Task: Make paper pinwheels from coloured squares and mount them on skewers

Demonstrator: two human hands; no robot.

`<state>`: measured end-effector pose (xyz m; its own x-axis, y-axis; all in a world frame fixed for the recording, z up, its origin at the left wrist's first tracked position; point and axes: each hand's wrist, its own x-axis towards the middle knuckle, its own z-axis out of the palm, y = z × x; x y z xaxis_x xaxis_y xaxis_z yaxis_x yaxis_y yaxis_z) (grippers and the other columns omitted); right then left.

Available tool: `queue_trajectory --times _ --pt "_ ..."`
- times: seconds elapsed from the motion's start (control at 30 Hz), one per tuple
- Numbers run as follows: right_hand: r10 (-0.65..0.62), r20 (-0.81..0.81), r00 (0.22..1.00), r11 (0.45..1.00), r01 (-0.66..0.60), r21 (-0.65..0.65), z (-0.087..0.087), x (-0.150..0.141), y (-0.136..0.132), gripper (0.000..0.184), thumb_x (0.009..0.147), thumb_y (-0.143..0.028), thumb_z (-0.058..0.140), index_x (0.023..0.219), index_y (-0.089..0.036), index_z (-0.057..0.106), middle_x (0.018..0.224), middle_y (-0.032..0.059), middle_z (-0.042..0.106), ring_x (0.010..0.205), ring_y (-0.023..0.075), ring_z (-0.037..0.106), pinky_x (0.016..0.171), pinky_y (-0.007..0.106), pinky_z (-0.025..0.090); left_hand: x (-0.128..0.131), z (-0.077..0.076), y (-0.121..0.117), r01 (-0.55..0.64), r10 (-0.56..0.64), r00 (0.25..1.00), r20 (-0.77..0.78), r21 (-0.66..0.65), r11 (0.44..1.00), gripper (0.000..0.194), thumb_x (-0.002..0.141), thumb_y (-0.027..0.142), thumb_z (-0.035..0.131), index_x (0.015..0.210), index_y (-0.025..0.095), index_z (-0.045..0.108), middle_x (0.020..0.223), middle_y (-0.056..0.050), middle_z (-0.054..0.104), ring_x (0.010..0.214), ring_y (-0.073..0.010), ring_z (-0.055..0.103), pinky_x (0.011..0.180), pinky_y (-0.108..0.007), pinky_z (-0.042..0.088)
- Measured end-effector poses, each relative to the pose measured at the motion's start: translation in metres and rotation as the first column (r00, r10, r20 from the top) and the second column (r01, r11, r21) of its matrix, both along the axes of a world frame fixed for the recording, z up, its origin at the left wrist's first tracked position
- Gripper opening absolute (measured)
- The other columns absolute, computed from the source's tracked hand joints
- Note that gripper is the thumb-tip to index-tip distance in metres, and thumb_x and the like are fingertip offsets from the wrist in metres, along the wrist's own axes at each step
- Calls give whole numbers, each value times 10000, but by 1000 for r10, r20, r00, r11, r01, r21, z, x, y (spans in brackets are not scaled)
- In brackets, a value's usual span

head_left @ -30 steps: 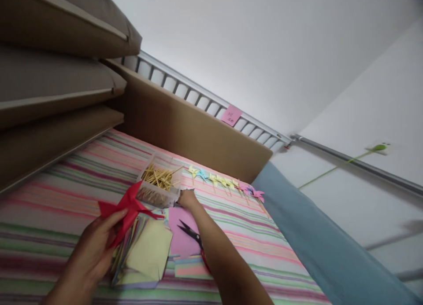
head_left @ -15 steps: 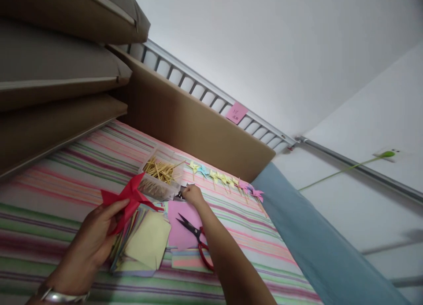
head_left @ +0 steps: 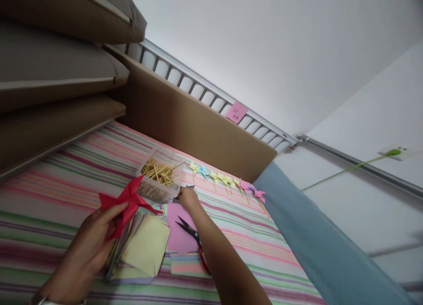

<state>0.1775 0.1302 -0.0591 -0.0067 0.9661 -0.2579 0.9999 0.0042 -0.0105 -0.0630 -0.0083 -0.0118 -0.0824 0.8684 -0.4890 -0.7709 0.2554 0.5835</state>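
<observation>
My left hand (head_left: 95,234) pinches a red paper pinwheel (head_left: 129,198) between thumb and fingers, above a stack of coloured paper pieces (head_left: 145,245) with a pale yellow one on top. My right hand (head_left: 188,196) is closed beside the right corner of a clear plastic box (head_left: 171,192). Its fingers cover a small dark object, too hidden to name. Short wooden sticks (head_left: 157,172) fill the back of the box. Scissors (head_left: 189,229) with black blades and red handles lie partly under my right forearm, on a pink sheet (head_left: 178,242).
Several small paper pinwheels on sticks (head_left: 224,179) lie in a row along the far side of the striped cloth (head_left: 42,203). A brown board (head_left: 198,124) stands behind them. Layered cushion-like slabs (head_left: 59,63) rise at the left; a blue cloth (head_left: 297,225) hangs at the right.
My right hand has shifted slightly left and down, now hiding more of the dark object by the box. My left hand still grips the red pinwheel in nearly the same place.
</observation>
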Motion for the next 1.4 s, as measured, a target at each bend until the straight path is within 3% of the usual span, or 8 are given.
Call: queue_trajectory --times 0.37,1.0,1.23,1.4 --pt "18 56 998 995 -24 102 -2 -9 -3 253 887 -299 538 1104 -171 560 1113 67 585 962 198 592 811 388 500 1 -2 0 -3 3 1000 12 -3 1000 132 743 19 565 682 117 628 560 -24 682 463 -129 617 451 -206 520" --pt "57 52 997 993 -62 102 3 -19 -4 243 885 -296 542 1093 -173 565 1102 63 588 952 194 595 799 376 505 -1 -1 -1 -21 21 1000 4 28 999 153 709 5 579 637 125 640 545 -27 682 458 -141 624 440 -201 513" --pt "60 27 998 989 -63 134 3 -18 -9 255 886 -295 540 1106 -167 557 1106 67 586 941 192 597 791 378 509 1 7 -1 -29 29 999 40 18 999 179 703 -10 574 609 130 634 521 -23 669 437 -133 604 426 -197 507" --pt "23 -12 1000 981 -21 192 11 -11 -10 252 884 -303 541 1080 -147 565 1075 68 596 924 190 600 792 384 504 1 -1 1 -33 32 999 29 21 999 165 707 -3 581 633 132 641 537 -16 677 454 -133 612 447 -197 517"
